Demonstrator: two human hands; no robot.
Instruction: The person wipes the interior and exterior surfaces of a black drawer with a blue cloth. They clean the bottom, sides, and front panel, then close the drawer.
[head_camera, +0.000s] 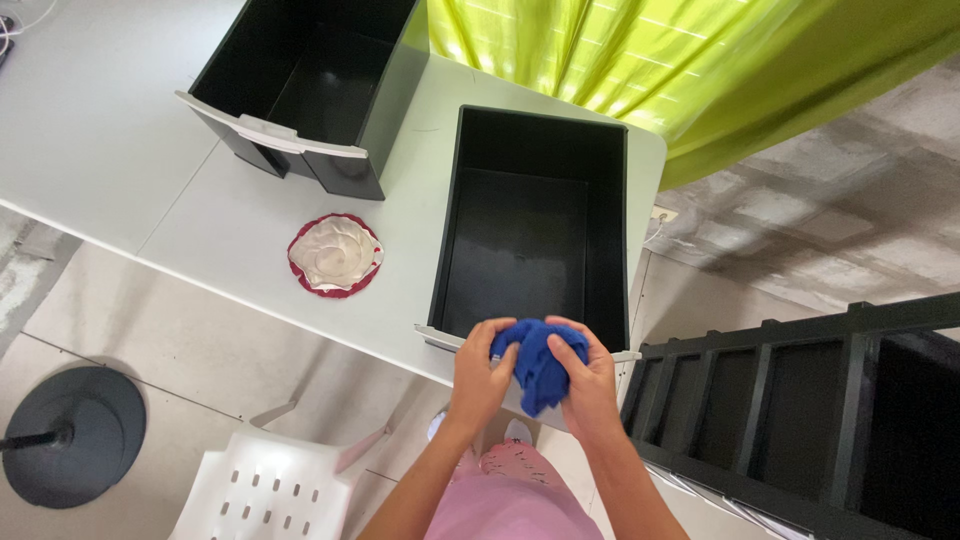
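Both hands, left hand and right hand, clamp fingers on blue cloth (bunched); it may slip outside black bin edge.

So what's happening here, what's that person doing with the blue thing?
A person stands at a white table, bunching a blue cloth between the left hand and right hand. The cloth is held just at the near edge of an open, empty black bin. A second black bin sits further back on the table, and a small round cream and red cloth piece lies flat between them. A white plastic chair stands below.
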